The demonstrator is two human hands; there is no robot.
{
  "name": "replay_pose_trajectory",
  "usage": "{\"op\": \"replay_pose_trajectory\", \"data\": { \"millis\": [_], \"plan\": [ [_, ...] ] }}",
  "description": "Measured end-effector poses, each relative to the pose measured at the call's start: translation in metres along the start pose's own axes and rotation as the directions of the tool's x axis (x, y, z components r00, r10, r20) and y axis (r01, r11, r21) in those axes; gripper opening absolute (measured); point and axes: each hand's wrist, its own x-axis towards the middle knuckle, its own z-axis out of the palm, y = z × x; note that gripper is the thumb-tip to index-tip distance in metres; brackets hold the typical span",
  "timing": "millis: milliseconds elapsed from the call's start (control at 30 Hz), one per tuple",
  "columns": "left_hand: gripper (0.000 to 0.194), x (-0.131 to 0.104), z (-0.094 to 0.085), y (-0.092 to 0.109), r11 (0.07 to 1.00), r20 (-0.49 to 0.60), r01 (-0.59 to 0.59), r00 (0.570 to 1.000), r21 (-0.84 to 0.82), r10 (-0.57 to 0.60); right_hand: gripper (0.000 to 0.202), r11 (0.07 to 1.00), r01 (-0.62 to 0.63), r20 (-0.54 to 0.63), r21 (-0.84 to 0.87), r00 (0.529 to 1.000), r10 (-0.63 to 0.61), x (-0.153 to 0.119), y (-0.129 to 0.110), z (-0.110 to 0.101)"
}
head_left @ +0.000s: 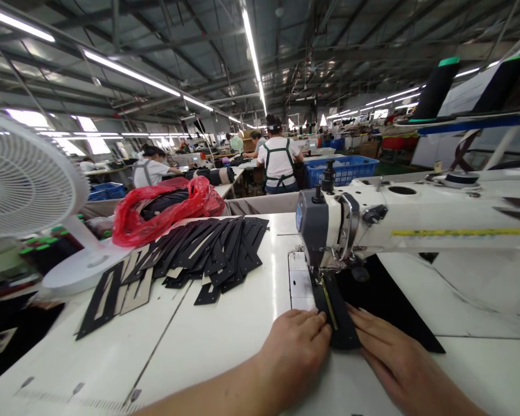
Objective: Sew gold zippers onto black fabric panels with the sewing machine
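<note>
In the head view, a narrow black fabric piece (344, 323) with a gold-toothed zipper (329, 303) lies under the needle area of a white sewing machine (329, 231). My left hand (297, 346) is closed at the strip's left edge, its bent fingertips pressing on the fabric. Along the right edge lies my right hand (390, 352), fingers stretched out flat and touching the piece. A larger black fabric panel (390, 300) spreads beneath the machine arm to the right. The needle's contact point is hard to make out.
Several black frame-shaped pieces (208, 248) lie heaped left of the machine. Behind them sits a red plastic bag (164, 211), with a white fan (30, 179) at the left. Thread cones (435, 89) stand upper right. Beyond are a blue crate (340, 170) and co-workers.
</note>
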Motion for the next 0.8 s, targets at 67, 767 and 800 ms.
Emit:
{"op": "replay_pose_trajectory", "data": {
  "millis": [67,767,800],
  "plan": [
    [0.022,0.0,0.0,0.003,0.999,-0.016,-0.015,1.0,0.032,0.015,0.044,0.999,0.024,-0.01,-0.04,1.0,-0.024,-0.005,-0.002,-0.001],
    [0.026,0.018,-0.002,-0.014,0.999,-0.032,-0.036,0.999,0.039,0.037,0.042,0.997,0.039,-0.023,-0.07,0.999,-0.041,0.013,0.016,0.009],
    [0.026,0.019,-0.001,-0.016,0.998,-0.032,-0.037,0.999,0.041,0.039,0.041,0.997,0.035,-0.023,-0.065,0.999,-0.036,0.015,0.018,0.009]
  ]
}}
